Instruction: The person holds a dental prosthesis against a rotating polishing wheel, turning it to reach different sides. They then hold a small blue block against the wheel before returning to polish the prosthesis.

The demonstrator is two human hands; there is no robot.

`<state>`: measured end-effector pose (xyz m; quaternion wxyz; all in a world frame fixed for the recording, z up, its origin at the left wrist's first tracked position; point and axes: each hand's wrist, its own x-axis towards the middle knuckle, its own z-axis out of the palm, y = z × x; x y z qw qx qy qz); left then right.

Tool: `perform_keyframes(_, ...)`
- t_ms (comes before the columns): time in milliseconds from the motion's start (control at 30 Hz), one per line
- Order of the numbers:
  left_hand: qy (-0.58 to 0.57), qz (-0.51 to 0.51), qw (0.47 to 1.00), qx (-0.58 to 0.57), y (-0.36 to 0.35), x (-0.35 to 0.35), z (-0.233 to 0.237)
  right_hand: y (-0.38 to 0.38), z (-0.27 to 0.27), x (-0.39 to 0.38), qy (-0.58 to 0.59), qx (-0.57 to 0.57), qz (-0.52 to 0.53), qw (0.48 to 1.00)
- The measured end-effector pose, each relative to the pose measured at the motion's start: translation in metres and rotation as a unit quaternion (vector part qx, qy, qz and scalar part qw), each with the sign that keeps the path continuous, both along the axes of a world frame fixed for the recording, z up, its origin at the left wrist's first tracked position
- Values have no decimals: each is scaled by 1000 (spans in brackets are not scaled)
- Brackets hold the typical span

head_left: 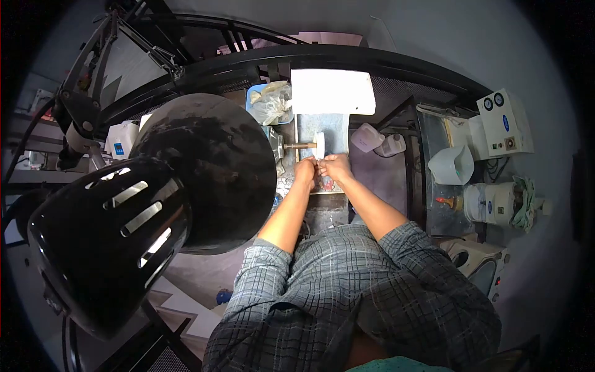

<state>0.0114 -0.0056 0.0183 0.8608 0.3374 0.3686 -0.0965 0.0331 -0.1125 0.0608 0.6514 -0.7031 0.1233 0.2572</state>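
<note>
A white polishing wheel [320,146] sits at the end of a brass-coloured spindle [299,146], which comes out of a grey-green motor housing [275,144]. Just below the wheel, my left hand [305,170] and my right hand [335,167] meet with fingers pinched together. Between the fingertips is something small and pale, right at the wheel's lower edge; I cannot tell what it is. Under the hands, a small reddish item [328,183] lies in the work tray [334,127].
A big black lamp shade [207,173] fills the left side. Behind the wheel stand a white panel [333,91] and a blue bin [253,99] of plastic bags. Plastic jugs [367,137] are at right, before a bench with a white jug [451,165] and a gauge box [505,122].
</note>
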Motion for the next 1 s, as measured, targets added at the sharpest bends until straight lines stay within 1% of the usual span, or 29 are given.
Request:
perform_keyframes(67, -25, -14, 1000, -4, -1, -4, -2, -1, 10, -6, 2, -20, -8, 1000)
perform_keyframes(100, -12, 0, 999, 38, -4, -3, -3, -2, 10, -6, 12, -8, -8, 1000)
perform_keyframes(133, -8, 0, 999, 38, -3, -3, -6, -1, 9, -6, 15, -8, -8, 1000)
perform_keyframes(200, -46, -13, 999, -16, -1, 0, -8, 0, 6, -4, 3, -22, -7, 1000)
perform_keyframes(267, -55, -25, 998, -20, 0, -5, -3, -4, 8, -7, 2, -26, -8, 1000)
perform_keyframes(333, -64, -10, 998, -1, -1, -9, 0, -1, 12, -10, -1, -31, -3, 1000)
perform_keyframes(367, -71, -20, 997, 34, -3, -9, -8, -2, 14, -12, -7, -31, 0, 1000)
perform_keyframes(467, -84, -16, 996, 22, -1, -6, -20, -1, -4, -10, -18, 2, -3, 1000)
perform_keyframes(533, -75, -8, 997, 3, -1, -11, -1, -2, -3, -11, -23, -2, 5, 1000)
perform_keyframes(567, -91, -15, 995, 21, -1, -14, 5, -3, -1, -14, -31, 0, -3, 1000)
perform_keyframes(633, -109, -30, 992, 56, 0, -16, 2, -5, 0, -18, -44, 11, -10, 999)
perform_keyframes(767, -103, -1, 994, 21, -2, -12, -9, -3, -8, -14, -42, 9, -15, 999)
perform_keyframes(800, -105, -2, 994, 22, -2, -14, -6, -4, -7, -16, -44, 10, -16, 999)
perform_keyframes(867, -96, -25, 994, 50, -2, -16, 1, -6, -5, -17, -39, 16, -14, 999)
perform_keyframes(933, -103, -18, 992, 68, -3, -15, -1, -3, -5, -13, -39, 11, -13, 999)
perform_keyframes(1000, -81, -3, 996, 23, -2, -9, -3, -1, -4, -12, -38, 1, -18, 999)
